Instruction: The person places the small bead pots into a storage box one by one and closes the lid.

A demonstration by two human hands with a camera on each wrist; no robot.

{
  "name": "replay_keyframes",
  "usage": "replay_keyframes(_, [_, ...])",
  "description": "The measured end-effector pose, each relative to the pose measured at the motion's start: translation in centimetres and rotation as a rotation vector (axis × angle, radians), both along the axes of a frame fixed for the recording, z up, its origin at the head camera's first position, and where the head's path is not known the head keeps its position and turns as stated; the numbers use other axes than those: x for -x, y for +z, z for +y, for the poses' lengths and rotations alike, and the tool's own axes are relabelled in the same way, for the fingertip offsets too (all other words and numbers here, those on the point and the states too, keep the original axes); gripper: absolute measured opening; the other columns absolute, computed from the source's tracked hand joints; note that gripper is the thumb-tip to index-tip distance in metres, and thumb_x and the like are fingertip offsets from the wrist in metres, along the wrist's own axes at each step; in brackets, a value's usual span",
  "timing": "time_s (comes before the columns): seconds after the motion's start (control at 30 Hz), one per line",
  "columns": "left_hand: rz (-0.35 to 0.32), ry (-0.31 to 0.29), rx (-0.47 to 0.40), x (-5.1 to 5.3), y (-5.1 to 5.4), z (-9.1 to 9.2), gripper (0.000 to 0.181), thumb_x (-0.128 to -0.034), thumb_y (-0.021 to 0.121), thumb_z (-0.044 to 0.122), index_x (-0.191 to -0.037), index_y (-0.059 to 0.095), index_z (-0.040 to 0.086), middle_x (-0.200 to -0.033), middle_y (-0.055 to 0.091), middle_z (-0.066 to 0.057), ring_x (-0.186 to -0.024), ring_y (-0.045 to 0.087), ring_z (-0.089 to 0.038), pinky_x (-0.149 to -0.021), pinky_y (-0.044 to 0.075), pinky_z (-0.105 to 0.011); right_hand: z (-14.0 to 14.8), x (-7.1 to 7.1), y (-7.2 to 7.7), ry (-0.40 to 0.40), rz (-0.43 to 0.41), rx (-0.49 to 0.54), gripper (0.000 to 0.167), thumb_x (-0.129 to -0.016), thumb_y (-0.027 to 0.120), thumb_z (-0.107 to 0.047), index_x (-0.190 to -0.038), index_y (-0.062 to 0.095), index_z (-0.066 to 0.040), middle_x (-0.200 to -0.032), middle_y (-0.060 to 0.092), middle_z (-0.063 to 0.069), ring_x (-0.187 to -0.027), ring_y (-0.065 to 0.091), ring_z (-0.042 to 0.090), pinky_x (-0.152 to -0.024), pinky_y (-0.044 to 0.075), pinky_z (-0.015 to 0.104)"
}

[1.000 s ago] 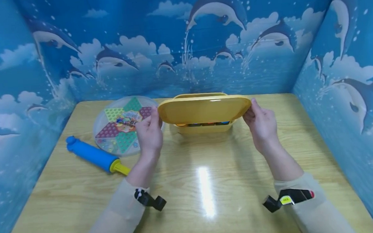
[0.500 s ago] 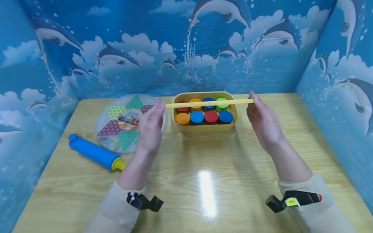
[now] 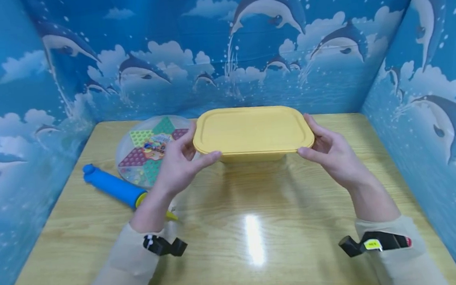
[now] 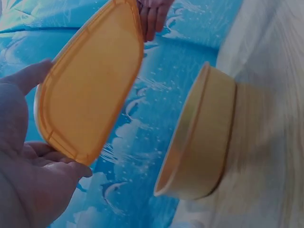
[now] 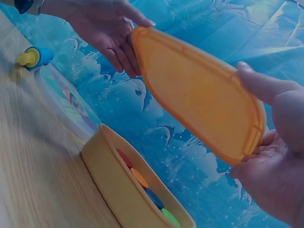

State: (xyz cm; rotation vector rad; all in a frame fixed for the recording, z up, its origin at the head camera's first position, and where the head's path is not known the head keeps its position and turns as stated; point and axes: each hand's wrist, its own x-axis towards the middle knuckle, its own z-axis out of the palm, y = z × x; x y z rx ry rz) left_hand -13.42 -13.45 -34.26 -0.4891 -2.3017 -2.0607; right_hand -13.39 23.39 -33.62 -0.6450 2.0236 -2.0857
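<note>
A yellow lid [image 3: 252, 129] hangs level above a yellow box [image 5: 111, 175], apart from it in both wrist views. My left hand [image 3: 178, 163] grips the lid's left end, thumb at the near edge and fingers at the side. At the opposite end my right hand [image 3: 332, 153] holds it the same way. Inside the box, the right wrist view catches several round coloured tops, among them a red top [image 5: 124, 158] and a green top [image 5: 170, 217]. From the head the lid covers the box opening, so only a strip of its front wall shows.
Left of the box lies a round game board [image 3: 150, 168] with coloured star points, partly behind my left hand. A blue pump-like tube [image 3: 113, 186] with a yellow end lies near it, partly under my left forearm. Dolphin-print curtains [image 3: 221, 50] enclose the wooden table [image 3: 290, 244].
The lid has turned from steeply tilted, through edge-on, to showing its top face over the box. Both thumbs have come round to its near edge. The coloured tops are now covered from the head.
</note>
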Motion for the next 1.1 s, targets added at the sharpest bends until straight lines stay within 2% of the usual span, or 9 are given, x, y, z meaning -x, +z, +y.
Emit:
replay_keyframes(0.1, [0.014, 0.004, 0.056, 0.5, -1.0, -0.2, 0.095, -0.0860, 0.093, 0.023, -0.162, 0.038, 0.009, -0.171, 0.026, -0.001, -0.154, 0.030, -0.011, -0.126, 0.030, -0.029, 0.0, 0.4, -0.4, 0.014, 0.008, 0.009, 0.093, -0.095, 0.066, 0.020, -0.167, 0.010, -0.002, -0.177, 0.000, 0.010, -0.157, 0.024, 0.028, -0.111, 0.048, 0.029])
replay_keyframes(0.27, [-0.020, 0.017, 0.118, 1.1, -2.1, 0.0, 0.111, -0.0786, 0.098, 0.028, -0.165, 0.029, 0.014, -0.170, 0.029, 0.003, -0.152, 0.036, -0.012, -0.123, 0.036, -0.027, -0.1, 1.1, -1.5, 0.008, 0.058, -0.051, 0.105, -0.086, 0.076, 0.022, -0.167, 0.015, -0.005, -0.177, 0.008, 0.008, -0.154, 0.033, 0.028, -0.109, 0.050, 0.034])
replay_keyframes(0.4, [-0.039, 0.022, 0.141, 1.5, -2.7, 0.3, 0.119, -0.0741, 0.100, 0.026, -0.166, 0.025, 0.016, -0.170, 0.028, 0.003, -0.150, 0.039, -0.013, -0.119, 0.041, -0.026, -0.3, 1.5, -2.0, -0.041, 0.070, -0.156, 0.111, -0.082, 0.085, 0.015, -0.167, 0.018, -0.006, -0.176, 0.012, 0.006, -0.156, 0.029, 0.026, -0.113, 0.046, 0.029])
replay_keyframes(0.5, [-0.035, 0.027, 0.168, 2.1, -2.8, 0.5, 0.124, -0.0707, 0.102, 0.027, -0.167, 0.025, 0.015, -0.170, 0.028, 0.002, -0.149, 0.041, -0.014, -0.118, 0.043, -0.027, -0.5, 1.9, -1.9, -0.080, 0.039, -0.225, 0.115, -0.081, 0.089, 0.009, -0.167, 0.016, -0.008, -0.176, 0.010, 0.005, -0.157, 0.026, 0.022, -0.114, 0.043, 0.025])
replay_keyframes(0.6, [-0.030, 0.044, 0.226, 3.1, -2.6, 0.6, 0.128, -0.0678, 0.103, 0.033, -0.167, 0.025, 0.014, -0.170, 0.028, 0.002, -0.150, 0.040, -0.014, -0.120, 0.042, -0.031, -0.6, 2.6, -1.5, -0.119, 0.000, -0.287, 0.117, -0.081, 0.092, 0.000, -0.167, 0.014, -0.010, -0.176, 0.008, 0.002, -0.157, 0.025, 0.018, -0.114, 0.042, 0.022])
replay_keyframes(0.77, [-0.100, 0.057, 0.299, 5.2, -2.8, 0.6, 0.135, -0.0643, 0.102, 0.046, -0.167, 0.021, 0.015, -0.171, 0.026, 0.001, -0.150, 0.039, -0.012, -0.119, 0.043, -0.032, -1.0, 4.4, -1.4, -0.149, -0.040, -0.372, 0.121, -0.081, 0.095, -0.009, -0.168, 0.012, -0.012, -0.175, 0.007, 0.000, -0.156, 0.026, 0.016, -0.116, 0.040, 0.023])
replay_keyframes(0.93, [-0.208, 0.032, 0.282, 7.5, -4.0, 0.7, 0.140, -0.0630, 0.102, 0.050, -0.168, 0.016, 0.016, -0.170, 0.031, -0.005, -0.135, 0.057, -0.016, -0.102, 0.058, -0.028, -1.1, 6.5, -2.3, -0.142, -0.104, -0.409, 0.122, -0.082, 0.095, -0.011, -0.168, 0.009, -0.011, -0.175, 0.003, 0.001, -0.156, 0.027, 0.018, -0.116, 0.043, 0.027])
replay_keyframes(1.0, [-0.230, 0.029, 0.282, 8.3, -4.7, 0.9, 0.141, -0.0627, 0.102, 0.050, -0.169, 0.016, 0.016, -0.169, 0.034, -0.007, -0.131, 0.059, -0.017, -0.101, 0.058, -0.028, -1.0, 7.3, -2.8, -0.143, -0.129, -0.428, 0.123, -0.082, 0.095, -0.014, -0.168, 0.007, -0.011, -0.175, 0.002, 0.001, -0.157, 0.026, 0.018, -0.115, 0.043, 0.027])
replay_keyframes(1.1, [-0.252, 0.038, 0.286, 9.1, -5.6, 1.2, 0.142, -0.0613, 0.103, 0.049, -0.169, 0.017, 0.013, -0.169, 0.034, -0.009, -0.136, 0.055, -0.019, -0.108, 0.053, -0.029, -0.9, 8.2, -3.7, -0.144, -0.169, -0.421, 0.126, -0.081, 0.096, -0.014, -0.169, 0.006, -0.011, -0.175, 0.001, 0.001, -0.156, 0.027, 0.019, -0.116, 0.043, 0.026])
